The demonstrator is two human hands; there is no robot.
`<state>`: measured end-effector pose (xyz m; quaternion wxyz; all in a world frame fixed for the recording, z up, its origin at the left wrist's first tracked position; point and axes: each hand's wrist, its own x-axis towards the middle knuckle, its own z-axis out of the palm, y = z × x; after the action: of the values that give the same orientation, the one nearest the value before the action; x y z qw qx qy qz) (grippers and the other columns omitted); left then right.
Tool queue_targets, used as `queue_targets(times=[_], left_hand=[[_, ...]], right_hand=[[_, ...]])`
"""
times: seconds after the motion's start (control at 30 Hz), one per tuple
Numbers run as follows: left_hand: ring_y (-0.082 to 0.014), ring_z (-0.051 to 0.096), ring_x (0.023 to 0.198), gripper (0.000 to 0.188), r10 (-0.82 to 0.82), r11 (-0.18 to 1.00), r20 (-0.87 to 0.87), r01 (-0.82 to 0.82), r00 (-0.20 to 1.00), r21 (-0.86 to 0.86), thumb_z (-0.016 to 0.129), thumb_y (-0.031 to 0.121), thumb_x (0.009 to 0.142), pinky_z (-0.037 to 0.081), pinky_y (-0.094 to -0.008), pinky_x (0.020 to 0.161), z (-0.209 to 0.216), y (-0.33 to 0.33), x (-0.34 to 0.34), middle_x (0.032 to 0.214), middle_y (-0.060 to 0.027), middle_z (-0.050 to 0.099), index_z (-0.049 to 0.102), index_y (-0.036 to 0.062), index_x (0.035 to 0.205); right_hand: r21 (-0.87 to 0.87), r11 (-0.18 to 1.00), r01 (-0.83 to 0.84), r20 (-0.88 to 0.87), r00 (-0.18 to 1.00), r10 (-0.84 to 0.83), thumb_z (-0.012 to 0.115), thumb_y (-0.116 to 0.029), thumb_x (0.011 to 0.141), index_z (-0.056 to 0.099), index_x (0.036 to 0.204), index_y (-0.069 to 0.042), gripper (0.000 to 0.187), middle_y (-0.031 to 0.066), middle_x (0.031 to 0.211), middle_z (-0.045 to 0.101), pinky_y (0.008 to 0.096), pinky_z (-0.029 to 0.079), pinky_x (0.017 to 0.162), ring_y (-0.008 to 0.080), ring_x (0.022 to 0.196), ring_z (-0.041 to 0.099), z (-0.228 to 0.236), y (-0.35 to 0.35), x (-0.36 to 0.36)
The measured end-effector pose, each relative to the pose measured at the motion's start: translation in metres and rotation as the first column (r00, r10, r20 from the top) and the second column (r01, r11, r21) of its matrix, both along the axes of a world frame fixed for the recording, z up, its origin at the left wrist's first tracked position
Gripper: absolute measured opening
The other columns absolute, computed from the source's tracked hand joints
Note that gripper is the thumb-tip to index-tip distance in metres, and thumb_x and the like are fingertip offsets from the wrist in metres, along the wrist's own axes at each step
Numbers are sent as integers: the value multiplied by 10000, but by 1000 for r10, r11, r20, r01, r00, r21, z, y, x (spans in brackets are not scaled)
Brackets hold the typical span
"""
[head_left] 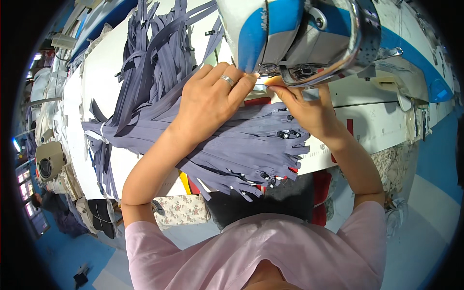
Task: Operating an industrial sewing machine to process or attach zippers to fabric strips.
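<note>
Both of my hands meet under the head of a white and blue sewing machine (285, 38), close to its needle area. My left hand (210, 99), a ring on one finger, has its fingers drawn together in a pinch beside the needle area; what lies in them is too small to make out. From the other side comes my right hand (309, 108), thumb and forefinger close together at the same spot, their contents unclear. Beneath my left wrist spreads a tied bundle of grey-purple zippers (208, 145), its dark sliders toward the right end.
More loose zippers (162, 63) lie heaped on the white table (99, 87) at the far left. A ruler strip (377, 135) and red marks run along the table right of my hand. Floral cloth (181, 212) hangs below the front edge.
</note>
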<state>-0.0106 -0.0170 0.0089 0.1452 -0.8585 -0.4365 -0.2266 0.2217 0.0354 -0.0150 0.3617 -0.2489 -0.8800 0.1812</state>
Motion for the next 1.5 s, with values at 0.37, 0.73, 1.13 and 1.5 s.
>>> queue_targets(times=[0.37,0.73,1.13,1.5], left_hand=[[-275,656,868,199,75,946,236,5,969,-324,725,91,835,538,-396,710,5,-21,10,1033,-89,653,711,21,1022],[-334,664,764,87,248,893,407,-46,879,-447,741,82,854,544,-429,670,-8,-7,12,875,-134,621,694,33,909],[-292,666,738,116,237,924,368,-91,899,-371,759,69,832,534,-400,621,-13,-5,11,852,-98,617,718,87,939],[-348,646,761,129,266,913,361,-114,894,-393,754,68,829,522,-438,646,-11,6,6,935,-143,628,663,-10,878]], right_hand=[[316,948,-19,161,986,-33,776,-87,855,692,1042,12,228,127,1031,690,387,564,773,306,912,674,5,-1,0],[63,997,-42,106,994,35,776,-57,808,703,1021,-28,227,146,1097,612,422,525,831,324,1016,602,-2,1,5],[785,619,-15,461,682,-568,601,-371,967,593,1413,-341,446,-104,1235,648,377,523,960,82,1179,599,-28,-6,14],[109,991,80,475,871,-123,558,-183,1034,618,1347,-185,319,78,1362,630,533,397,1121,263,1310,567,-40,6,13]])
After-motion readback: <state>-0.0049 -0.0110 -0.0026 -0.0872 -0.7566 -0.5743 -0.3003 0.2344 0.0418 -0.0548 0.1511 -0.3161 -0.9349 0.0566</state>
